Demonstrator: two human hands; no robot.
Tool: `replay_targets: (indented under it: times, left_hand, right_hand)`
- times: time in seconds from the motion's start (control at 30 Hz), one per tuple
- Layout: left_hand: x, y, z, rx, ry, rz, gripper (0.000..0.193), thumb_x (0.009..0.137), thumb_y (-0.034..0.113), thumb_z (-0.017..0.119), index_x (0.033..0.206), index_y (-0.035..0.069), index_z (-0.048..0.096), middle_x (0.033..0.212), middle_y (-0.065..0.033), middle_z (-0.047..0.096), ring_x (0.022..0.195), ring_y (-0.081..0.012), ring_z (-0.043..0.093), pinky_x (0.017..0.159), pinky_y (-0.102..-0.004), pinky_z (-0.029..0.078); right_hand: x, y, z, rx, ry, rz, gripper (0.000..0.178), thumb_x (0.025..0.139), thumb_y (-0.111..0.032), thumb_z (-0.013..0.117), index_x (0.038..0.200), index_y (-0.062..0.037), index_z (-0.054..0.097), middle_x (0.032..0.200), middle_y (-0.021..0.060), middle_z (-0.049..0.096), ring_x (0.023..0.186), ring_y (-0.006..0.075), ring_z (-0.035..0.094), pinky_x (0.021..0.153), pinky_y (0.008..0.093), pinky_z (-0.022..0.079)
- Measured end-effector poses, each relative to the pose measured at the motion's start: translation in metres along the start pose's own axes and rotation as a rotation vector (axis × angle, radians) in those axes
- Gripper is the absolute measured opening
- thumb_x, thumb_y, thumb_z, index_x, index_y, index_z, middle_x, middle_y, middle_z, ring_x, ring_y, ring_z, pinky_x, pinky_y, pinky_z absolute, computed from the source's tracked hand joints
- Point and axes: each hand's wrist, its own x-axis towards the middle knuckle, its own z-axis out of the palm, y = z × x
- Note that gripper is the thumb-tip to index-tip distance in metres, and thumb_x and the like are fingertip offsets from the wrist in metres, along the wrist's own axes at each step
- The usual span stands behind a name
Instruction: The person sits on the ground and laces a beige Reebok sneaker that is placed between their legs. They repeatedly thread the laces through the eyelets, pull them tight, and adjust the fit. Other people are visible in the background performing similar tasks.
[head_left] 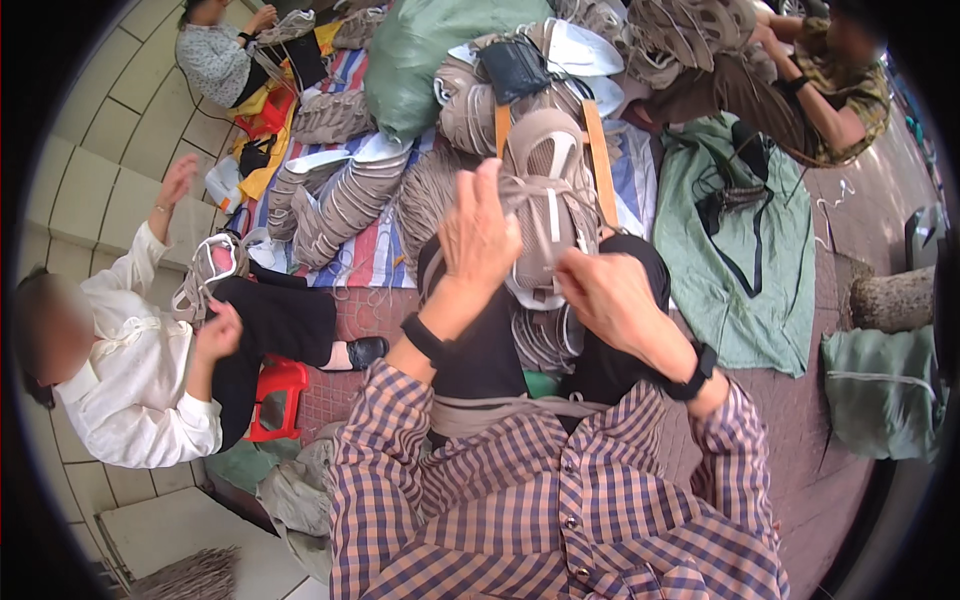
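A grey-beige shoe upper lies in front of me above my lap, its toe pointing away. Beige shoelace crosses its upper part and runs left to my left hand, whose fingers point upward, pressed together around the lace. On the shoe's near right side, my right hand is closed, thumb against curled fingers. What it pinches, if anything, is hidden. Light wooden bars stand on both sides of the upper. More nested uppers hang below it, between my knees.
Stacks of similar uppers rest on a striped sheet. Beyond are a stuffed green sack and a black pouch. A green cloth lies right. A co-worker in white sits left on a red stool; two others work farther off.
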Motion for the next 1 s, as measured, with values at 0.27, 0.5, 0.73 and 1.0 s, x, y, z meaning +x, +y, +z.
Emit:
replay_targets:
  times: [0.27, 0.5, 0.73, 1.0]
  left_hand:
    - [0.006, -0.015, 0.014, -0.021, 0.049, 0.388, 0.026, 0.079, 0.004, 0.060, 0.102, 0.012, 0.067, 0.086, -0.0091, 0.053, 0.079, -0.0266, 0.061, 0.066, -0.0384, 0.051]
    - [-0.001, -0.055, 0.020, -0.014, -0.028, 0.355, 0.022, 0.075, 0.007, 0.062, 0.092, 0.019, 0.070, 0.082, -0.0020, 0.052, 0.078, -0.0203, 0.059, 0.063, -0.0327, 0.051]
    - [-0.008, -0.006, 0.011, 0.022, 0.043, 0.426, 0.034, 0.073, 0.000, 0.061, 0.103, 0.011, 0.070, 0.086, -0.0051, 0.055, 0.084, -0.0245, 0.059, 0.072, -0.0366, 0.047]
    - [-0.015, 0.008, 0.040, 0.227, -0.066, 0.410, 0.031, 0.076, 0.006, 0.059, 0.105, 0.010, 0.066, 0.081, -0.0060, 0.050, 0.080, -0.0239, 0.052, 0.068, -0.0356, 0.042]
  right_hand:
    - [-0.004, 0.065, 0.041, -0.174, 0.233, 0.131, 0.058, 0.076, -0.005, 0.065, 0.132, -0.0059, 0.049, 0.109, 0.0218, 0.059, 0.094, 0.0412, 0.060, 0.076, 0.0498, 0.050]
    - [0.025, 0.074, 0.033, -0.011, 0.226, 0.055, 0.027, 0.078, 0.000, 0.055, 0.103, -0.0063, 0.064, 0.093, 0.0195, 0.065, 0.089, 0.0405, 0.062, 0.074, 0.0480, 0.049]
    - [0.006, 0.055, 0.027, -0.076, 0.234, 0.131, 0.035, 0.075, 0.000, 0.058, 0.109, -0.0059, 0.053, 0.091, 0.0163, 0.060, 0.086, 0.0379, 0.061, 0.073, 0.0455, 0.048]
    - [0.038, 0.052, 0.035, -0.273, 0.386, 0.072, 0.038, 0.076, -0.002, 0.060, 0.112, -0.0022, 0.050, 0.095, 0.0160, 0.058, 0.091, 0.0352, 0.059, 0.074, 0.0439, 0.048]
